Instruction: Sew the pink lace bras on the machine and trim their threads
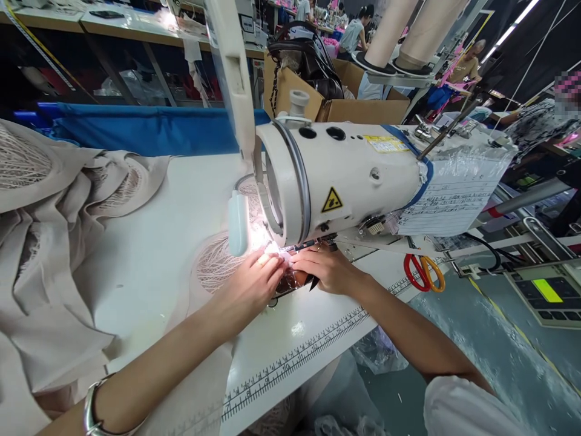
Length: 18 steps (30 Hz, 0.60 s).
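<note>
Your left hand (252, 278) lies on the pale cloth piece (215, 263), its fingers bent and close together, fingertips in the lamp's glare below the sewing machine (345, 175); whether they clamp the cloth or only press on it, you cannot tell from here. Your right hand (327, 266) comes in from the other side, its fingertips just beside the left ones, the two hands nearly meeting; its grip is hidden too, and a black pointed tip (314, 283) shows below its fingers. The cloth piece, with its stringy panel, spreads flat on the tabletop (131, 260) from the machine's head toward your left forearm; the light-blue lamp (237, 224) hangs over it. A heap of similar cloth (54, 242) covers the tabletop's left end; a blue fabric sheet (158, 130) runs along the far edge; a printed ruler (290, 366) follows the near edge, and scissors (422, 272) with red and orange handles sit at the right end. A silver band (93, 406) circles your left wrist.
</note>
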Motion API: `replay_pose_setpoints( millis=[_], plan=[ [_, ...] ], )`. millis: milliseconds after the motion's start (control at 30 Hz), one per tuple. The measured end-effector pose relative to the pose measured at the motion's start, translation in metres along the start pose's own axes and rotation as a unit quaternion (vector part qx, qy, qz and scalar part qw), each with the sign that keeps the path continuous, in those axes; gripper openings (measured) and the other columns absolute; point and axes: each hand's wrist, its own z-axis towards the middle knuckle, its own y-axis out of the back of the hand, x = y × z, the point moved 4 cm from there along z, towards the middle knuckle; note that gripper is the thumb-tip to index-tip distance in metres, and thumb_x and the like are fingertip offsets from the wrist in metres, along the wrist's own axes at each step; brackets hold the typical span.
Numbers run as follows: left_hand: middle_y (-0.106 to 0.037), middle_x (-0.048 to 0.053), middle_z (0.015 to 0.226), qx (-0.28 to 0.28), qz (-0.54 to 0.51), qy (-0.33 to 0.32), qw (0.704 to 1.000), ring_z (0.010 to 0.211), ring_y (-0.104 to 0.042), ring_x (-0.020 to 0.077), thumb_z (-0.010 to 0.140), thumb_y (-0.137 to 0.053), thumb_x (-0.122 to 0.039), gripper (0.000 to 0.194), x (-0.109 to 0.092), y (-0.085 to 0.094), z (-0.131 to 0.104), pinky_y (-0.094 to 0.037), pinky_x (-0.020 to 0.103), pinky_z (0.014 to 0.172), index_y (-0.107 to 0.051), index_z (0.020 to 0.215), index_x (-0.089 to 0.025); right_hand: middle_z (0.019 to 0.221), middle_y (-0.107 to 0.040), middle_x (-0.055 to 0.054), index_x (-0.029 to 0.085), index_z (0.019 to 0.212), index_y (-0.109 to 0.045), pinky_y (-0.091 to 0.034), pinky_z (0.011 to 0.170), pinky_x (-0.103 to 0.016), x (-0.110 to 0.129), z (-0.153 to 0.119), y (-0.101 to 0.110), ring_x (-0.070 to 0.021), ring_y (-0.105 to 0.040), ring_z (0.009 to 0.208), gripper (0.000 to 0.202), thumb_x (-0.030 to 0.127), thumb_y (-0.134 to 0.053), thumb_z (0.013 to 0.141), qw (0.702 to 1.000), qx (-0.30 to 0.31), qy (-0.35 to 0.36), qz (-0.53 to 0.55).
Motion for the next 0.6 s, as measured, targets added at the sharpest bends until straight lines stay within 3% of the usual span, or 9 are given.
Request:
replay_pose_setpoints(
  millis=[133, 333, 467, 600],
  plan=[
    [-0.067, 0.017, 0.106, -0.009, -0.034, 0.021, 0.999, 0.106, -0.062, 0.0308, 0.093, -0.039, -0.001, 0.038, 0.008, 0.001, -0.002, -0.051, 0.05, 0.092, -0.06, 0.124, -0.004, 0.107, -0.072, -0.007, 0.02, 0.107, -0.067, -0.048, 0.096, -0.039, 0.0, 0.0, 0.0, -0.0229, -0.06, 0.112, 0.027, 0.007, -0.047, 0.095, 1.0, 0.003, 0.002, -0.001],
    [-0.066, 0.015, 0.12, 0.025, -0.075, 0.074, 0.994, 0.109, -0.061, 0.0293, 0.095, -0.04, -0.005, 0.038, 0.025, -0.005, -0.008, -0.052, 0.041, 0.08, -0.06, 0.125, -0.014, 0.108, -0.073, -0.008, 0.017, 0.109, -0.065, -0.05, 0.095, -0.038, 0.002, 0.003, 0.005, -0.0218, -0.065, 0.108, 0.039, -0.002, -0.037, 0.09, 0.999, -0.033, 0.006, -0.02],
    [-0.065, 0.011, 0.125, 0.048, -0.088, 0.116, 0.988, 0.101, -0.065, 0.0259, 0.091, -0.043, -0.005, 0.045, 0.036, -0.01, -0.013, -0.052, 0.035, 0.069, -0.06, 0.13, -0.02, 0.112, -0.073, -0.008, 0.018, 0.109, -0.064, -0.053, 0.093, -0.037, 0.002, 0.004, 0.006, -0.021, -0.065, 0.109, 0.043, -0.003, -0.034, 0.087, 0.999, -0.034, -0.001, -0.021],
    [-0.068, 0.006, 0.116, 0.025, -0.102, 0.133, 0.986, 0.095, -0.063, 0.0234, 0.095, -0.04, -0.012, 0.039, 0.044, -0.005, -0.011, -0.053, 0.036, 0.078, -0.063, 0.123, -0.025, 0.116, -0.072, -0.009, 0.018, 0.108, -0.064, -0.054, 0.093, -0.036, 0.001, 0.002, 0.003, -0.021, -0.065, 0.109, 0.044, -0.005, -0.036, 0.085, 1.0, -0.027, -0.012, -0.002]
  ],
)
